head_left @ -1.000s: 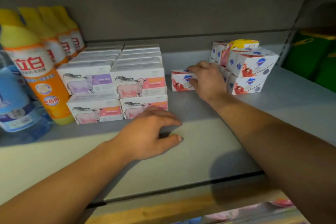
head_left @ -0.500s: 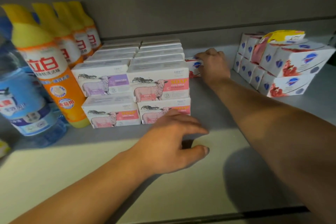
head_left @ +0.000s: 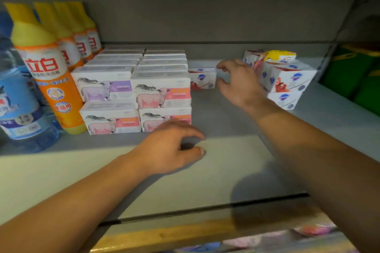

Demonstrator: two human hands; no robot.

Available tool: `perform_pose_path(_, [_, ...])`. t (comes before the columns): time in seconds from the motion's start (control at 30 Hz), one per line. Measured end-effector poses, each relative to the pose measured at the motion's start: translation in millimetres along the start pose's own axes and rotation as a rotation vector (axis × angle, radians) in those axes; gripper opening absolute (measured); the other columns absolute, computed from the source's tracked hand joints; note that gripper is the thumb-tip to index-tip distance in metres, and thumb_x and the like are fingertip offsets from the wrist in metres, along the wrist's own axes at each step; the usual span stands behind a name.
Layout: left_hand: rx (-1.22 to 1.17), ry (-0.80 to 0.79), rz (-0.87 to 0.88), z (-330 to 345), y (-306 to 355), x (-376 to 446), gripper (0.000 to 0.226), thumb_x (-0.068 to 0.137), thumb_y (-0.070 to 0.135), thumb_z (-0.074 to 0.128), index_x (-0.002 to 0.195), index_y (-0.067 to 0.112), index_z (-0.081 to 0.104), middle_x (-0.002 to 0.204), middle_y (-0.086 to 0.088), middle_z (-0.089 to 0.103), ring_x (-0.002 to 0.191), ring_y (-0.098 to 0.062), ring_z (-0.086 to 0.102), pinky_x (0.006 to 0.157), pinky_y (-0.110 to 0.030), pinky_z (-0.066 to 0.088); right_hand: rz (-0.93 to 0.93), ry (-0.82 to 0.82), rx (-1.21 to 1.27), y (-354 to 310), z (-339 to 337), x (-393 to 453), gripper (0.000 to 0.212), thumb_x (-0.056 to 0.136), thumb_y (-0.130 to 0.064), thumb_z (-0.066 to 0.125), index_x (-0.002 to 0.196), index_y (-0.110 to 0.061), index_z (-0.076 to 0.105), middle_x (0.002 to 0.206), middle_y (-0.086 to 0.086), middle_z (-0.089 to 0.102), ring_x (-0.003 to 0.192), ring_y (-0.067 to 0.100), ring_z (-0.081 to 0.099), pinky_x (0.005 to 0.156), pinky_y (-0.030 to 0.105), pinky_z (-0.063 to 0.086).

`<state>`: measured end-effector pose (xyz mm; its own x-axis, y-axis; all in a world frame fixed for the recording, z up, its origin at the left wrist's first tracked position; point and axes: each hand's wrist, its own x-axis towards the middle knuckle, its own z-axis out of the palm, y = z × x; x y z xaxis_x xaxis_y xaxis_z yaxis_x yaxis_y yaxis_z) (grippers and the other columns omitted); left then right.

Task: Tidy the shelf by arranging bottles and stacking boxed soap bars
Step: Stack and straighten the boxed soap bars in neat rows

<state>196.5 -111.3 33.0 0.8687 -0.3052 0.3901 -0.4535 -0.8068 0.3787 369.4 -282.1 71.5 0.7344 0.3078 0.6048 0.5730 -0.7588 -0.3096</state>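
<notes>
A small white soap box with a red and blue print (head_left: 202,78) stands against the right side of the sheep-print soap box stack (head_left: 135,90). My right hand (head_left: 239,82) hovers just right of it, fingers loosely spread and holding nothing. A pile of the same red-print soap boxes (head_left: 286,80) sits further right, with a yellow packet (head_left: 278,55) on top. My left hand (head_left: 170,148) rests on the shelf (head_left: 226,160) in front of the sheep-print stack, fingers relaxed. Yellow-capped orange bottles (head_left: 47,68) line the left side.
A blue water-like bottle (head_left: 18,96) stands at the far left. Green items (head_left: 353,72) fill the neighbouring bay on the right. The shelf back wall runs close behind the boxes. A lower shelf with coloured packs (head_left: 267,242) shows beneath the front edge.
My right hand slid the small red-print box left against the sheep-print stack, then let go and drew back to the right. The left hand has stayed on the shelf.
</notes>
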Motion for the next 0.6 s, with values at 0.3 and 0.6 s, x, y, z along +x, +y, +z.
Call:
perform_pose_path(0.3, [-0.241, -0.006, -0.195, 13.8, 28.6, 27.1, 0.028, 0.085, 0.027, 0.072, 0.112, 0.021, 0.069, 0.106, 0.007, 0.071, 0.096, -0.006, 0.066, 0.09, -0.02, 0.049, 0.314, 0.221, -0.149, 80.5, -77.8, -44.2, 0.052, 0.083, -0.025, 0.066, 0.133, -0.014, 0.055, 0.136, 0.012, 0.049, 0.126, 0.034, 0.041, 0.104, 0.033, 0.033])
perform_pose_path(0.6, [-0.473, 0.117, -0.261, 40.9, 31.1, 47.7, 0.018, 0.085, 0.016, 0.071, 0.102, 0.019, 0.071, 0.091, 0.008, 0.072, 0.076, -0.003, 0.066, 0.073, -0.01, 0.047, 0.204, 0.125, -0.282, 112.3, -75.9, -38.6, 0.055, 0.083, -0.011, 0.068, 0.135, -0.011, 0.049, 0.141, 0.013, 0.048, 0.132, 0.034, 0.037, 0.113, 0.041, 0.031])
